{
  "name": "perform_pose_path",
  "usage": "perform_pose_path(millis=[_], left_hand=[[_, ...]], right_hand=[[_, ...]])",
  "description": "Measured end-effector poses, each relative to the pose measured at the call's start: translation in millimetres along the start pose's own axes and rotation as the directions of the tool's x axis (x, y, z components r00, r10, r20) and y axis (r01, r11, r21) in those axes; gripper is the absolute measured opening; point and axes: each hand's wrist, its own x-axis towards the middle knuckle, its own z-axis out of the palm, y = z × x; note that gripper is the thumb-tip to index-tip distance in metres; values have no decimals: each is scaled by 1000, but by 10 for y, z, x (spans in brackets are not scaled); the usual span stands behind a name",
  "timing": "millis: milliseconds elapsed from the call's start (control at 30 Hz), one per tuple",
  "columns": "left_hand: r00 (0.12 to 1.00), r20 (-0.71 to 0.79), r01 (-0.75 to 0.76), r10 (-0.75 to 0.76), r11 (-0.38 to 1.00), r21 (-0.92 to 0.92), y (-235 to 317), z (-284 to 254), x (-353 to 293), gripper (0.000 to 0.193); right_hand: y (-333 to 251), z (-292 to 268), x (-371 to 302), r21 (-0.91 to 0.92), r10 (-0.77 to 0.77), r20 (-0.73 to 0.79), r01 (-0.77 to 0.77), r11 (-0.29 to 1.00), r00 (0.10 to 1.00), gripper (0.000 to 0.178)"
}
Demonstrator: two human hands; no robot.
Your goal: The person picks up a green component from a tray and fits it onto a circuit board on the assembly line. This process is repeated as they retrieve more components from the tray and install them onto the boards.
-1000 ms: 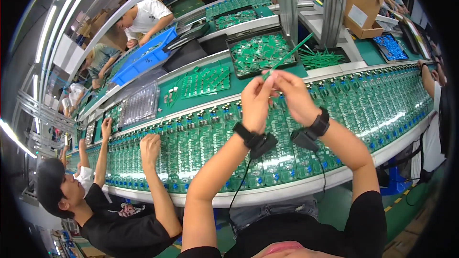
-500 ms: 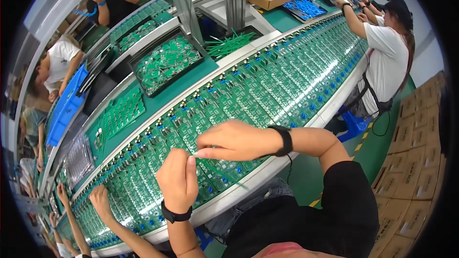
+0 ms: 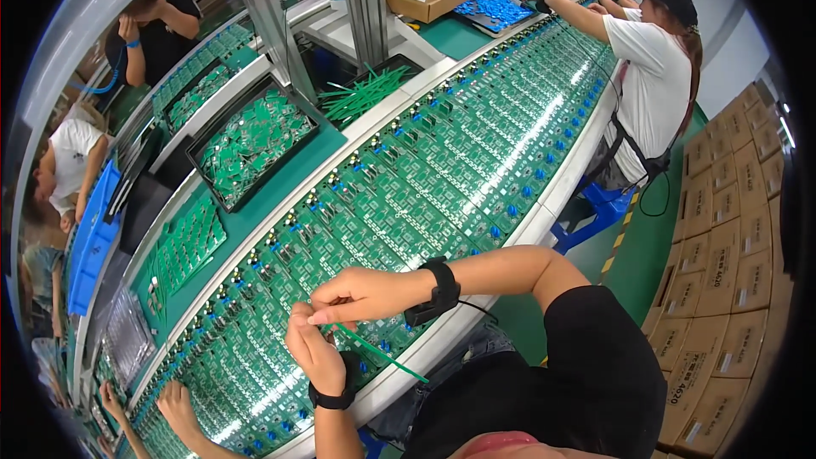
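Observation:
Both my hands meet over the long belt of green circuit boards. My right hand pinches one end of a thin green strip, which slants down toward the belt's near edge. My left hand sits just below, its fingertips closed on the same strip near its upper end. Each wrist wears a black strap, with a thin cord hanging from the right one.
A black tray of small green boards and a pile of green strips lie beyond the belt. A person in white works at the far right. Another person's hands rest at my left. Stacked cardboard boxes stand right.
The view has swung right along the belt. My hands came down from raised together to low over the near boards, and the green strip now shows between them.

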Motion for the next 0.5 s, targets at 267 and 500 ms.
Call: perform_pose_path(millis=[267,500], left_hand=[[959,-55,200,-280,798,-569,417,262,-48,51],[906,387,414,-172,554,-722,315,153,-245,60]], right_hand=[[73,350,-199,-757,-468,6,310,576,884,24],[-58,501,-354,-770,-519,81,384,509,851,25]])
